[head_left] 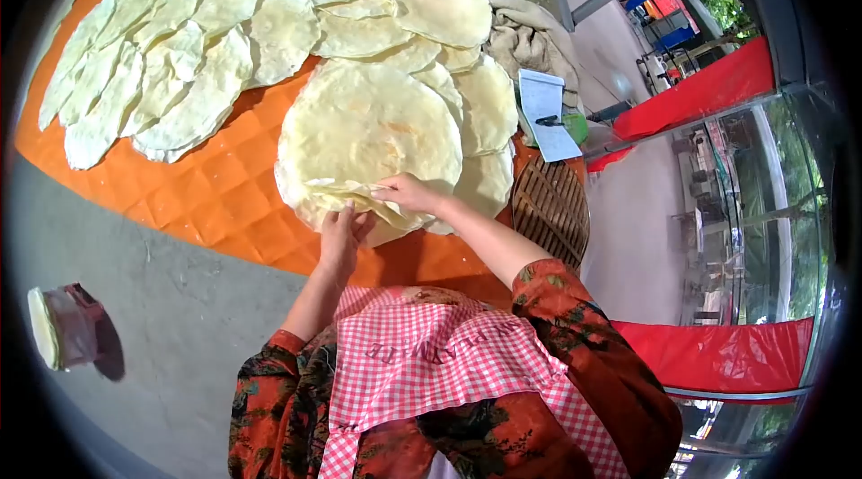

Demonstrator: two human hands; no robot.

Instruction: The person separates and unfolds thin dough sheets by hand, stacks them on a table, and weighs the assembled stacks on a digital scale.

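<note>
A stack of large, thin round flatbreads (373, 124) lies in front of me on an orange cloth (206, 201). The near edge of the top flatbread is lifted and folded up in wrinkles. My left hand (341, 237) grips that edge from below, fingers bent around it. My right hand (409, 193) pinches the same raised edge a little further right. Other flatbreads (480, 106) stick out from under the stack on its right side.
Overlapping flatbreads (180, 57) cover the far and left parts of the table. To the right are a slatted wooden rack (549, 210), a notepad (541, 102) with a pen, and a crumpled cloth (530, 39). A small container (67, 326) is at lower left.
</note>
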